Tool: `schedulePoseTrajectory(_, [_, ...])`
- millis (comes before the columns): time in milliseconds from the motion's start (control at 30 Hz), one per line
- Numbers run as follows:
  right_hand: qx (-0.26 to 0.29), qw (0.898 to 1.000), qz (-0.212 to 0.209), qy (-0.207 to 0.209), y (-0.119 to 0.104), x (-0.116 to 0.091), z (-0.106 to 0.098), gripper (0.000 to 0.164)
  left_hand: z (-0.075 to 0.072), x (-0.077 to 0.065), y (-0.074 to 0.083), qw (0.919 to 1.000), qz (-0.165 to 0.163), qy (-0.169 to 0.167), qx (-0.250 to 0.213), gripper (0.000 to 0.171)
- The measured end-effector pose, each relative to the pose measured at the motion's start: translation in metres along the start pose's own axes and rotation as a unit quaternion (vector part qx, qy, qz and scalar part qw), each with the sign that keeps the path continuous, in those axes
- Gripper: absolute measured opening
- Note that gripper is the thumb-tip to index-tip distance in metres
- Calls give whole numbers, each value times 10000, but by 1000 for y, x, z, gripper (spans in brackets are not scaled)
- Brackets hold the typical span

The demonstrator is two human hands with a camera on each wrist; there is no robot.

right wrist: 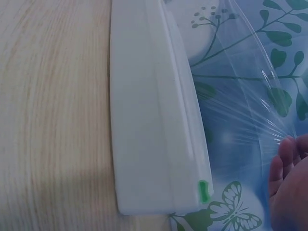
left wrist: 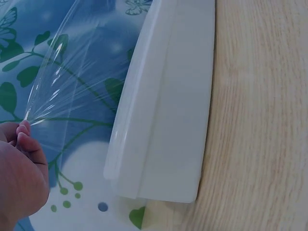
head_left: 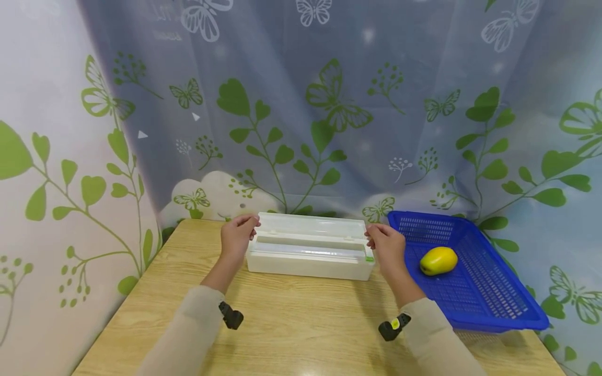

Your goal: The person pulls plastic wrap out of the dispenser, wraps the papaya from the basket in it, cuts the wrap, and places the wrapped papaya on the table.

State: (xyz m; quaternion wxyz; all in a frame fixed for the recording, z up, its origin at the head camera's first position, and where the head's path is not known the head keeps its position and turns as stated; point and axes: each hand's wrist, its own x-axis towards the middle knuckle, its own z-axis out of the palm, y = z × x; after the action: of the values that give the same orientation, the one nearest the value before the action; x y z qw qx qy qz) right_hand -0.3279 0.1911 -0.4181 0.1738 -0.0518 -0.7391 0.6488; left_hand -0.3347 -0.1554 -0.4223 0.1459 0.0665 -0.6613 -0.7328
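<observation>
A white cling film dispenser point(head_left: 308, 266) sits lengthwise near the table's back edge, with a film roll point(head_left: 310, 250) visible inside and a small green piece point(right wrist: 204, 191) at its right end. Clear cling film point(left wrist: 72, 82) stretches above and behind it, creased towards both hands. My left hand point(head_left: 236, 235) pinches one corner of the film between thumb and fingers, beyond the dispenser's left end. At the opposite end, my right hand point(head_left: 386, 244) pinches the other corner; creases in the film point(right wrist: 240, 106) fan out from its fingertips point(right wrist: 287, 144).
On the right, a blue plastic basket point(head_left: 489, 261) with perforated walls holds a yellow fruit point(head_left: 439, 261). The table point(head_left: 291, 324) has a light wood surface. Behind it hangs a cloth point(head_left: 291, 130) printed with leaves and butterflies.
</observation>
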Motion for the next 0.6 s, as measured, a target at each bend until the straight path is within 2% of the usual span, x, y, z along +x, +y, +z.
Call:
schedulePoseTrajectory(267, [95, 9998, 146, 46, -17, 4, 0, 24, 3, 3, 11, 9997, 181, 103, -114, 19])
schedulePoseTrajectory(400, [147, 9998, 96, 90, -24, 6, 1, 22, 4, 5, 18, 9994, 229, 41, -257, 16])
schedulePoseTrajectory(600, [155, 9999, 69, 32, -32, 9, 0, 21, 5, 7, 30, 9985, 329, -40, -428, 22])
